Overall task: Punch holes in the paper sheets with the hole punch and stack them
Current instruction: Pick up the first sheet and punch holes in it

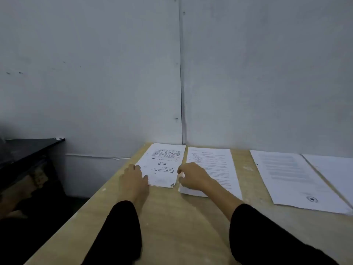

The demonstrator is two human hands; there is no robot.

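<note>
A small stack of printed sheets with a picture [162, 165] lies at the far left corner of the wooden table [172, 217]. My left hand [133, 177] rests flat against that stack's left edge, fingers apart. Beside it lies a second stack of text pages [215, 165]. My right hand [193, 175] sits between the two stacks with curled fingers touching the right edge of the left stack; I cannot tell whether it grips a sheet. No hole punch is in view.
Two more paper stacks lie to the right, one with blue-tinted text and a round stamp [290, 178], one blank at the frame edge [336, 169]. A grey wall stands right behind the table. A dark bench [28, 150] stands lower on the left.
</note>
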